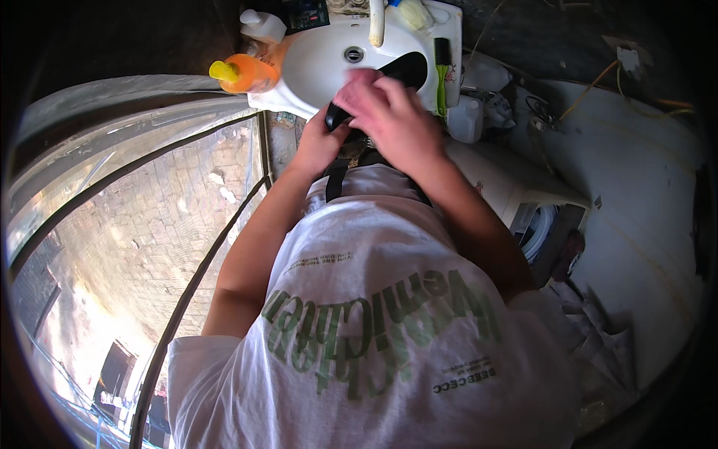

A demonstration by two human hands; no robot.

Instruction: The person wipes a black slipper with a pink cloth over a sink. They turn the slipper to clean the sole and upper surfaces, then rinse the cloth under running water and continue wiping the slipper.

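Over the front of a white washbasin (314, 56), my left hand (324, 143) grips the near end of a dark, glossy, elongated object (412, 68), perhaps a shoe sole or slipper. Its wide, rounded far end reaches over the right side of the bowl. Pressed on its middle is a pink cloth (359, 92), held in my right hand (401, 120), which is blurred by motion. The cloth and fingers hide the object's middle part, so its exact kind cannot be told. A white tap spout (377, 25) hangs above the bowl.
An orange bottle with a yellow cap (247, 73) and a white pump bottle (262, 27) stand on the basin's left. On its right rim lies a green brush with black bristles (442, 76). A translucent plastic jug (465, 119) is below right. A mesh screen (168, 196) borders the left.
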